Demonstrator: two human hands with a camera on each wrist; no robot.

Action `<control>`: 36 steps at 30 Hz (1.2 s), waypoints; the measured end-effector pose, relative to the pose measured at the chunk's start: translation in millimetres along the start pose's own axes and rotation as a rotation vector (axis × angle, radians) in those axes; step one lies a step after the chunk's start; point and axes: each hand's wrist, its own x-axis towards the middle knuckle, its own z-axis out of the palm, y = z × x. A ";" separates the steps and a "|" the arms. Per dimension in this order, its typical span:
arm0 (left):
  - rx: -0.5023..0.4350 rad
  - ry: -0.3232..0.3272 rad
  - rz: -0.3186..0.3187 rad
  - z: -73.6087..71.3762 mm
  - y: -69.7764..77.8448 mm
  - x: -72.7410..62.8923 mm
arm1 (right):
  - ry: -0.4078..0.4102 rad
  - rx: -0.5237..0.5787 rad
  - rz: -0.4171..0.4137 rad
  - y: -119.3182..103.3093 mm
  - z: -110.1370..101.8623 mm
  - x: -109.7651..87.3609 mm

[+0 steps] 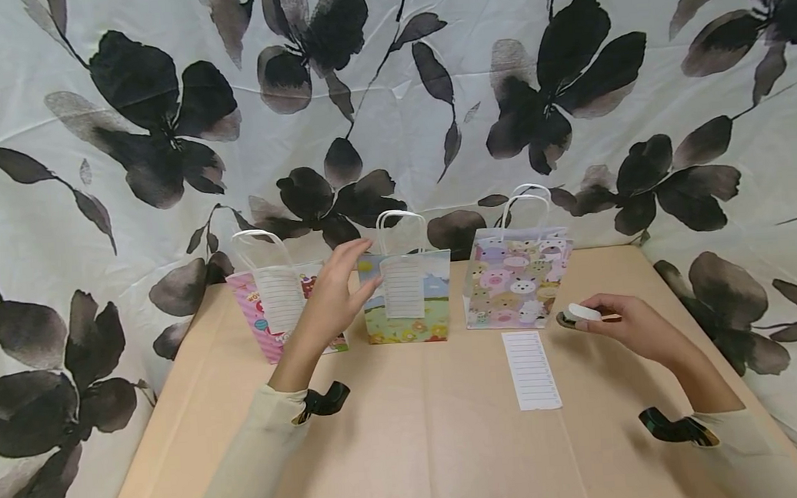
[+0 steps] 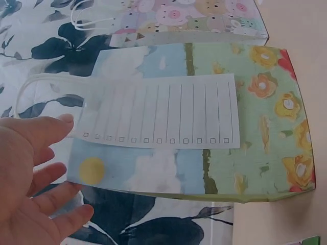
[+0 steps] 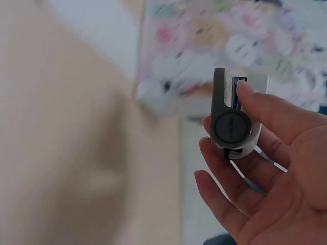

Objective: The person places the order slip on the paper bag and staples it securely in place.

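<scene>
My right hand [image 1: 633,329] holds a small white and dark grey stapler [image 3: 232,115] between thumb and fingers, just right of the animal-print paper bag [image 1: 519,279]. Reaching to the upper left edge of the middle flowery paper bag [image 1: 440,308] is my left hand [image 2: 36,173], its fingers spread and thumb tip near the white handle. A lined checklist slip [image 2: 168,112] hangs on that bag's front. Flat on the table, before the animal-print bag, lies a loose checklist slip [image 1: 532,371]. The pink paper bag [image 1: 253,313], partly behind my left arm, also carries a slip [image 1: 280,300].
All three bags stand upright in a row along the back of the tan table [image 1: 419,448]. Behind them hangs a white cloth [image 1: 436,192] with dark flowers, which also borders both sides of the table.
</scene>
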 end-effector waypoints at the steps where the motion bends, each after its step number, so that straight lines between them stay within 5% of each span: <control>1: -0.001 0.009 0.006 -0.7 0.4 -1.8 | 0.013 -0.032 0.002 6.5 0.2 -2.6; 11: -0.034 0.204 0.096 -5.1 15.3 -21.0 | 0.073 -0.133 0.080 53.4 8.8 -22.3; 15: -0.081 0.208 0.122 1.8 22.1 -25.1 | 0.060 -0.149 0.088 62.5 12.4 -26.4; 20: -0.128 0.121 0.152 21.5 28.5 -29.1 | 0.004 -0.155 0.087 61.7 11.8 -29.4; 25: -0.167 -0.035 0.196 56.9 36.1 -31.1 | -0.064 -0.141 0.071 43.3 -3.0 -27.1; 36: -0.307 -0.398 -0.012 147.0 36.6 -41.3 | 0.027 -0.044 -0.054 -19.0 -29.7 -8.0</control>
